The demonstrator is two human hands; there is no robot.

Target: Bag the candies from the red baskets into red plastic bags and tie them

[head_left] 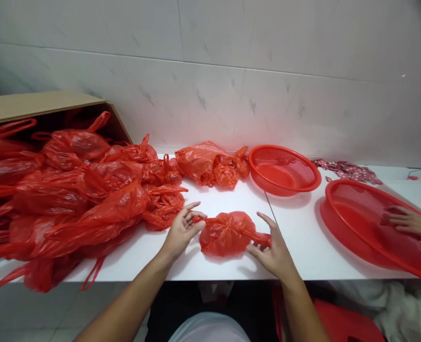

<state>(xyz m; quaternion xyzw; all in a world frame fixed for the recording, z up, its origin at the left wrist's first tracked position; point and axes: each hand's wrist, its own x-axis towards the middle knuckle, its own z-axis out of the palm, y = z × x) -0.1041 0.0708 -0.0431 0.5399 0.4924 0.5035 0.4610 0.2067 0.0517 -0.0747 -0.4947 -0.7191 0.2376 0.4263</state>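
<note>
A tied red plastic bag (227, 232) lies on the white table (210, 270) between my two hands, its knot on top and a twisted handle end at each side. My left hand (185, 228) is at the bag's left end, fingers apart, beside the left handle. At the right end, my right hand (272, 249) has its thumb and fingers spread around the right handle, with no clear grip on it. Some of its fingers are hidden behind the handle.
Many tied red bags (89, 190) are heaped at the left, by a cardboard box (46, 105). Crumpled red bags (210, 164) lie at the back. Two red baskets (285, 190) (356, 237) stand at the right; another person's hand (413, 223) reaches into the nearer one.
</note>
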